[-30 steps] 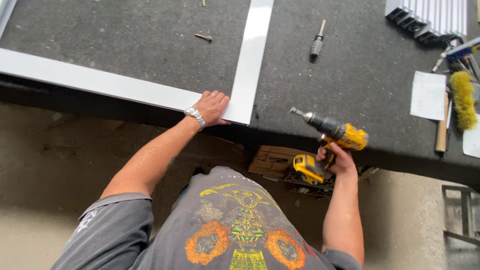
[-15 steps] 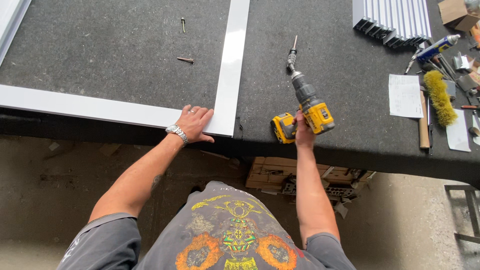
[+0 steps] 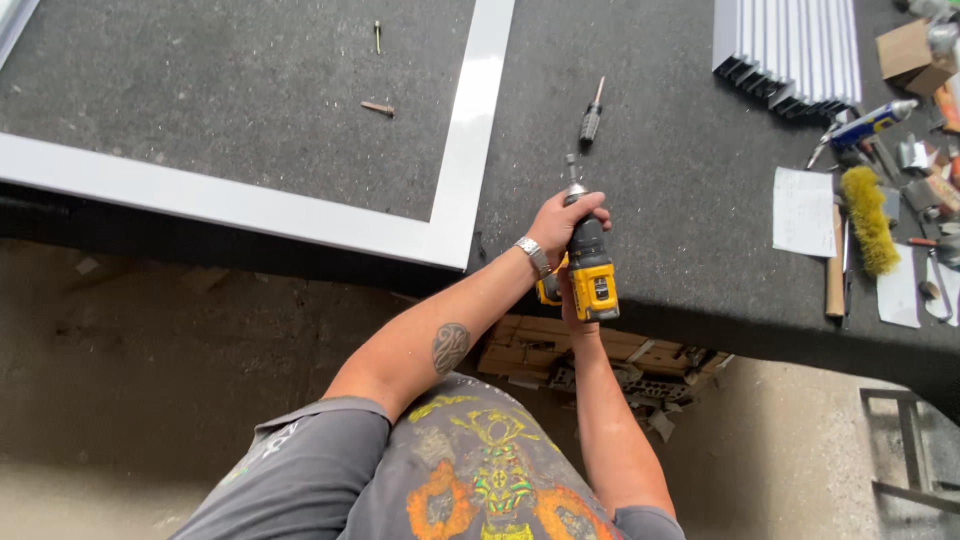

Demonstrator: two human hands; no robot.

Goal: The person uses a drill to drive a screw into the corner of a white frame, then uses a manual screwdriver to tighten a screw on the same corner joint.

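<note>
A yellow and black cordless drill (image 3: 590,268) points away from me over the dark workbench, near its front edge. My right hand (image 3: 568,305) grips its handle from below and is mostly hidden behind the tool. My left hand (image 3: 562,220) wraps around the drill's chuck at the front; a watch sits on that wrist. A white metal frame corner (image 3: 452,235) lies on the bench just left of my hands, untouched.
A loose screwdriver bit holder (image 3: 591,118) lies beyond the drill. Two screws (image 3: 378,107) rest inside the frame. At the right are stacked white profiles (image 3: 790,50), a yellow brush (image 3: 866,217), paper (image 3: 803,210), a sealant tube (image 3: 868,122) and small tools. Wood scraps (image 3: 600,360) lie under the bench.
My left hand left the frame corner and moved right onto the drill's chuck. The drill came in front of me, pointing away.
</note>
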